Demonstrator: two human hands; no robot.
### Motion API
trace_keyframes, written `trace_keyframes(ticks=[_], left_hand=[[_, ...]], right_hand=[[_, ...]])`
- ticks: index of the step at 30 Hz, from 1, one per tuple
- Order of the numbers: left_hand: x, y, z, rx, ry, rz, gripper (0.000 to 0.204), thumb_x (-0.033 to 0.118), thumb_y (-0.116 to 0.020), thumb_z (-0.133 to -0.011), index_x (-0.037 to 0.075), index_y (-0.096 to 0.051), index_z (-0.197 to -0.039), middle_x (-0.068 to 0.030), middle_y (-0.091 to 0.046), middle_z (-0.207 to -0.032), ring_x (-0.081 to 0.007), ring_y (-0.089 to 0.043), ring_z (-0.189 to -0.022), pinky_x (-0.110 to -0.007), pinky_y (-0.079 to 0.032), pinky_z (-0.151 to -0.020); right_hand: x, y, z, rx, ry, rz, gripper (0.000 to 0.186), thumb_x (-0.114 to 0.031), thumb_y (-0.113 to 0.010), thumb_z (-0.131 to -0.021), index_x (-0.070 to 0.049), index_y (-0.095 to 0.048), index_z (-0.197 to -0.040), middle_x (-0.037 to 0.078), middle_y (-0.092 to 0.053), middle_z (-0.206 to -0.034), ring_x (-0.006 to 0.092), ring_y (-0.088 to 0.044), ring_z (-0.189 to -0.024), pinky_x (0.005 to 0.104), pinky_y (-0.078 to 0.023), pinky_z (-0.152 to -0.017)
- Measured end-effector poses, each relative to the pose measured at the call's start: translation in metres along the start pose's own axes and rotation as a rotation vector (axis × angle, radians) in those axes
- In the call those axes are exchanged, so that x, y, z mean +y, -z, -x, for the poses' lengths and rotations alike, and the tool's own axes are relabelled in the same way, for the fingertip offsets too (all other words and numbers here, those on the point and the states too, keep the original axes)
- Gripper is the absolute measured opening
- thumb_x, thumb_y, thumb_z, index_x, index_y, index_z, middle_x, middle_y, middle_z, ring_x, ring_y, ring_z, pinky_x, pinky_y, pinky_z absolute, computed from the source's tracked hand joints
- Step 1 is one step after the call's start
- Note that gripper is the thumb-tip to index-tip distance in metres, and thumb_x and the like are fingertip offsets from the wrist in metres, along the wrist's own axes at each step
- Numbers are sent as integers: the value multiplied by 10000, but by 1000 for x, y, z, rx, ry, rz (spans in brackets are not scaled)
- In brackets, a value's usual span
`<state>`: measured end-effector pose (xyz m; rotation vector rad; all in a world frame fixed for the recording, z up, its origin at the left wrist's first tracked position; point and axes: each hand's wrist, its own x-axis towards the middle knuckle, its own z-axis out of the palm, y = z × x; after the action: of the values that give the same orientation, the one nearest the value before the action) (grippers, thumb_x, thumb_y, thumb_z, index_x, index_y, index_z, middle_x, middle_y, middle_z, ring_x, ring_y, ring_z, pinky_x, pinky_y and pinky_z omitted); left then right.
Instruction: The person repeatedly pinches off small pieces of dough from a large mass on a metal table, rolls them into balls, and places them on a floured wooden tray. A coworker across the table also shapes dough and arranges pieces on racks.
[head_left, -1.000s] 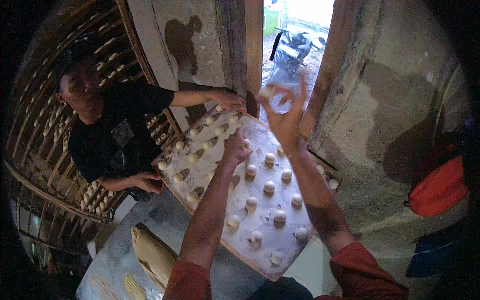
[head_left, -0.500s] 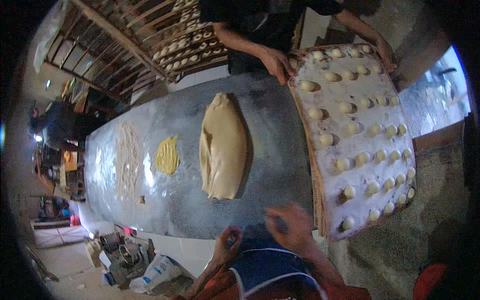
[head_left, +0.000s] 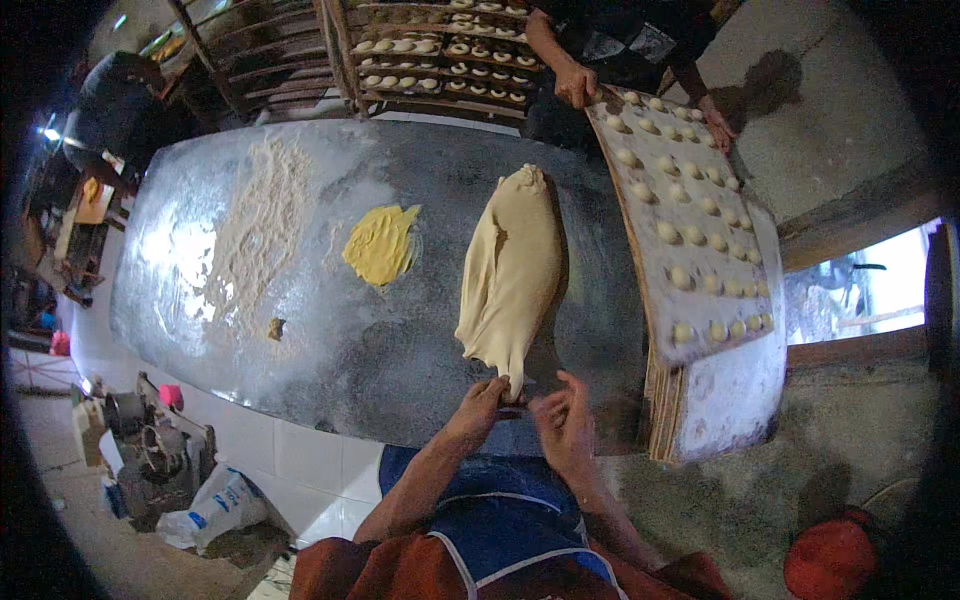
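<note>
While your left hand (head_left: 478,410) pinches the narrow near tip of the long dough (head_left: 515,265) between thumb and fingers, your right hand (head_left: 565,428) is just beside it with the fingers partly curled and slightly blurred; you cannot tell whether it grips anything. Something small and dark between the hands is too unclear to name. The dough lies on the grey table (head_left: 340,355), pointing away from you, its tip reaching the near edge. Left of it sits a yellow paste patch (head_left: 382,243), then a pale floury smear (head_left: 255,230) with a small brown lump (head_left: 276,328) at its near end. Close on your right, a board of dough balls (head_left: 650,235) tops a stack of boards (head_left: 664,415), limiting room on that side; a co-worker's hand (head_left: 576,85) touches the board's far corner.
</note>
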<state>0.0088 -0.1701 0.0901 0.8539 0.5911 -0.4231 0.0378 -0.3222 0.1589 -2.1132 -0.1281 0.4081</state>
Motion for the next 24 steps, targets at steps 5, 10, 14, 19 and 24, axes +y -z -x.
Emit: trace_keyframes(ticks=[5,10,14,19,24], left_hand=[[-2,53,4,-269,194,-655,569,484,-367,-1065,-31,-603,-1116,-148,-683,-1008,-264,-670,-988,-406,-521,-916],[2,43,-27,-151,163,2,516,447,-409,-1051,-21,-624,-1071,-158,-685,-982,-292,-666,-950,-412,-527,-891],[-2,6,-75,-207,372,693,310,344,-500,-1011,63,-569,-902,-48,-534,-730,-209,-525,-644,-385,-496,-653],[4,14,-43,-133,322,504,275,354,-582,-975,96,-548,-886,3,-485,-697,-154,-461,-588,-369,-473,-571],[-52,57,-51,-241,-857,-730,264,284,-595,-957,27,-569,-1010,-134,-602,-835,-331,-600,-715,-479,-508,-648]], right_hand=[[57,-58,-54,-405,-587,-1021,413,-412,-551,-1016,-11,-629,-1077,97,-688,-841,183,-659,-715,323,-526,-615],[67,-58,-27,-185,-47,36,331,-336,-487,-1041,-37,-624,-1002,151,-671,-786,305,-653,-663,408,-520,-622],[-6,-40,10,-74,79,653,266,-263,-460,-1036,-52,-620,-1011,183,-659,-815,418,-654,-779,500,-517,-703],[-70,24,46,-804,253,159,299,-226,-554,-981,-54,-601,-1222,171,-670,-1034,324,-654,-1049,437,-493,-935],[-38,-40,-54,-545,382,-400,219,-209,-534,-1022,-16,-635,-1049,75,-624,-941,175,-589,-868,346,-479,-817]])
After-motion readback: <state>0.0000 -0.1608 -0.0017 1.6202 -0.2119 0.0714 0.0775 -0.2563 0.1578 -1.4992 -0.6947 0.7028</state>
